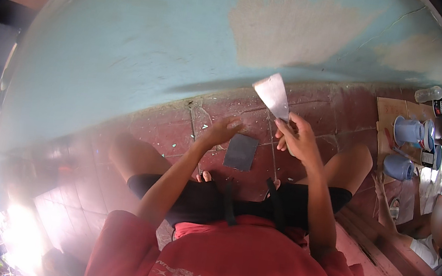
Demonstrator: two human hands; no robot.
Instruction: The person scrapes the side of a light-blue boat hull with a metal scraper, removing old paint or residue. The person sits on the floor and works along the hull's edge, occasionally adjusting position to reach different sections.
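Note:
My right hand (299,139) grips a putty knife (273,96) by its handle. Its wide metal blade points up toward the wall and shows whitish smears. To the left, my left hand (224,132) is held over the floor with its fingers reaching out and nothing visible in them. Just beside that hand, a dark grey sheet that looks like sandpaper (240,153) lies flat on the tiles. In front of me stands a light blue wall (151,35) with a large bare, pale patch (295,28).
Small paint flakes lie on the red tiled floor (318,108) along the wall's foot. At the right, buckets (408,130) and a blue-grey pot (398,167) stand on cardboard (393,108), near a clear plastic container (429,94). Another person (429,241) sits there, reaching toward the pot.

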